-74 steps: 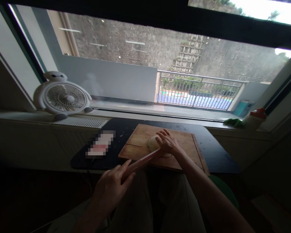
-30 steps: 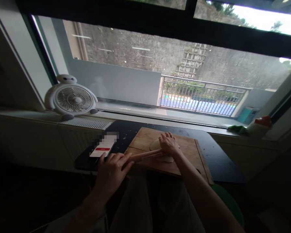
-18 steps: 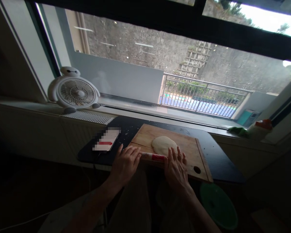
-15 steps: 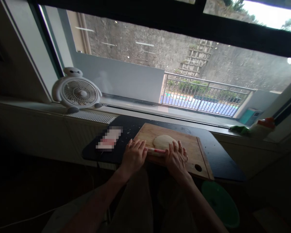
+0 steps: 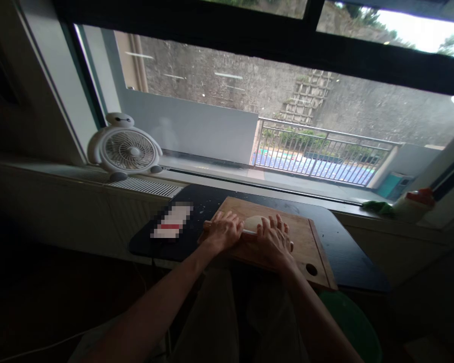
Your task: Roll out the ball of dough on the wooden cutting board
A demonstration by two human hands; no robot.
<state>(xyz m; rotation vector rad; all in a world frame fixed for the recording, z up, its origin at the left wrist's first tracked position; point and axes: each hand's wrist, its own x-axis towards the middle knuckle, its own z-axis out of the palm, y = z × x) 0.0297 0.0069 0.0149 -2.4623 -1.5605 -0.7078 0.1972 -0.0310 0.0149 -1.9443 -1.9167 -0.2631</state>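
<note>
A rolling pin point(image 5: 249, 234) lies crosswise on a wooden cutting board point(image 5: 302, 234), against the near side of a pale lump of dough point(image 5: 256, 223). My left hand point(image 5: 224, 231) is curled over the pin's left part, and a bit of its handle shows beyond the fingers. Over the right part, my right hand point(image 5: 276, 236) presses down with bent fingers slightly apart; the pin's other end pokes out beside it. Both palms hide much of the pin. The dough's near edge is hidden by the pin and fingers.
The board rests on a dark table point(image 5: 336, 242), with a blurred-out flat object point(image 5: 172, 221) at its left. A white fan point(image 5: 130, 148) stands on the sill. A bottle with an orange cap point(image 5: 414, 204) is at the right, and a green basin point(image 5: 350, 322) sits below the table.
Both hands sit closer together, the left having shifted right along the pin. The pin now covers more of the dough's near side. The whole view has tilted a little.
</note>
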